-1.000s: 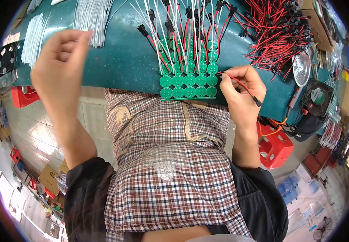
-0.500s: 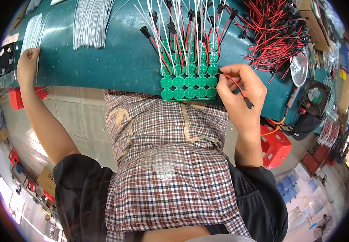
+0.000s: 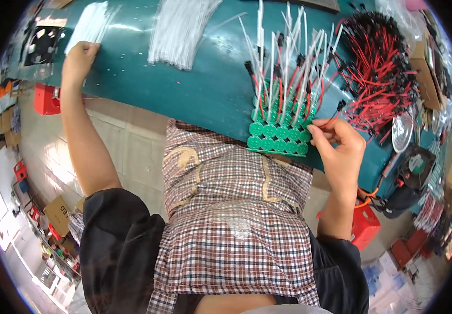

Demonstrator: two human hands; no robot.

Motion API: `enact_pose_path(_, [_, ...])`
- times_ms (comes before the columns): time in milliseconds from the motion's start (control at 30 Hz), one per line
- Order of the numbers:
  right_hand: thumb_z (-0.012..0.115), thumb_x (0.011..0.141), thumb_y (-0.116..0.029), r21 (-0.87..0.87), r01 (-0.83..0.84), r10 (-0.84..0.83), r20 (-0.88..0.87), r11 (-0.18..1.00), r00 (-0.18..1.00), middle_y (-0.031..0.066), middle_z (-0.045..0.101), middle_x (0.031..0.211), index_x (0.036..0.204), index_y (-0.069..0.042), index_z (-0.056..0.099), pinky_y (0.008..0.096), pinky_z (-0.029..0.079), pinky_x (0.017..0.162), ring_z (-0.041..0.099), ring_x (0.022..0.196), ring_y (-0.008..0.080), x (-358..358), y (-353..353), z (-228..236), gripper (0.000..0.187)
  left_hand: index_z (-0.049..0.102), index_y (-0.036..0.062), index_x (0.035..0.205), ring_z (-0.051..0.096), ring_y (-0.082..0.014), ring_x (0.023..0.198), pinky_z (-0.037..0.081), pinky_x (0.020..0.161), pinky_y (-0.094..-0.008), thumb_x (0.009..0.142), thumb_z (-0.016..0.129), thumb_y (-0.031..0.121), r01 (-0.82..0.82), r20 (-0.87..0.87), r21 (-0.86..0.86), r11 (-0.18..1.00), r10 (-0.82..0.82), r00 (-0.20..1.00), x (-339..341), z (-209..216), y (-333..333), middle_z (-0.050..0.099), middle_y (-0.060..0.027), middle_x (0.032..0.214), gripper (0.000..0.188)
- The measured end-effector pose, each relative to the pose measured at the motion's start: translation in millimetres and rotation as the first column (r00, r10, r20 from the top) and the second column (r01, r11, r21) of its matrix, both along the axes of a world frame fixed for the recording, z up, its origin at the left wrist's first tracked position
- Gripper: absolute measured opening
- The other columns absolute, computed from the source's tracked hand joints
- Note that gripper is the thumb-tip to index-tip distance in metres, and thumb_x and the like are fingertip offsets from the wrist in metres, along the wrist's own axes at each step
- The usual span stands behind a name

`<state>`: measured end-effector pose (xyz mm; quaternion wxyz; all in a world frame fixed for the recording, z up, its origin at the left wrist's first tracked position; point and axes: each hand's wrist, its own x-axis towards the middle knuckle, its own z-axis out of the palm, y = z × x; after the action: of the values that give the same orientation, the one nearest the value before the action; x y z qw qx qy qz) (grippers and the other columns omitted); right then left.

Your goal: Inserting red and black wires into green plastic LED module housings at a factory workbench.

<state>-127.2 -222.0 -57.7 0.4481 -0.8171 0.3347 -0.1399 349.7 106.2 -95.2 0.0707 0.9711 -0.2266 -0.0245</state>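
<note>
At the far left, my left hand (image 3: pixel 78 64) is closed in a pinch at the near end of a bundle of thin white wires (image 3: pixel 91 21); how many strands it grips is hidden. My right hand (image 3: pixel 342 148) pinches a short red-and-black connector lead (image 3: pixel 335 116), its black plug pointing up and away. The fingertips are beside the right edge of a panel of round green circuit boards (image 3: pixel 278 137) at the table's near edge. White wires (image 3: pixel 287 63) and red-and-black leads with black plugs stand up from the panel's farther rows.
A thicker white wire bundle (image 3: pixel 179 36) lies left of the panel on the green table (image 3: pixel 147 86). Right of it are a heap of red-and-black leads (image 3: pixel 377 78), a round metallic dish (image 3: pixel 402 133), an orange-cabled tool (image 3: pixel 390 166) and a fan (image 3: pixel 418 166). Red stools (image 3: pixel 47 99) stand below.
The view has swung, so the table sits further right and tilted. My left hand remains at the white wires. In my right hand the lead's plug has turned from hanging toward me to pointing away.
</note>
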Motion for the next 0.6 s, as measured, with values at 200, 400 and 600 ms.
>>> enact_pose_path(200, [0.077,0.08,0.004,-0.059,-0.01,0.01,-0.004,0.998,1.0,0.008,0.066,0.076,0.091,0.005,0.07,0.0233,0.048,0.056,0.061,0.061,0.0093,0,1,5,0.013,0.07,0.0052,0.099,0.07,-0.0394,0.092,0.053,0.081,-0.0465,0.092,0.059,0.037,-0.053,0.127,0.052,0.997,0.046,0.991,-39,20,-28,0.072,-0.0201,0.094,0.034])
enact_pose_path(400, [0.073,0.081,0.006,-0.072,-0.009,0.011,0.026,0.997,1.0,0.0085,0.066,0.078,0.094,0.005,0.069,0.0245,0.05,0.058,0.062,0.062,0.0117,-5,3,-1,0.014,0.07,0.0016,0.095,0.07,-0.0381,0.09,0.054,0.08,-0.0449,0.091,0.062,0.034,-0.073,0.172,-0.003,0.997,0.072,0.983,-52,20,-37,0.072,-0.02,0.092,0.033])
enact_pose_path(600, [0.073,0.082,0.006,-0.069,0.024,-0.022,0.029,0.997,0.999,0.0086,0.065,0.079,0.093,0.004,0.068,0.0256,0.05,0.057,0.062,0.061,0.0123,-10,4,-5,0.013,0.071,-0.0001,0.095,0.071,-0.0291,0.081,0.053,0.075,-0.0371,0.091,0.068,0.035,-0.072,0.014,-0.059,0.996,0.073,0.997,-49,19,-31,0.073,-0.0155,0.086,0.035])
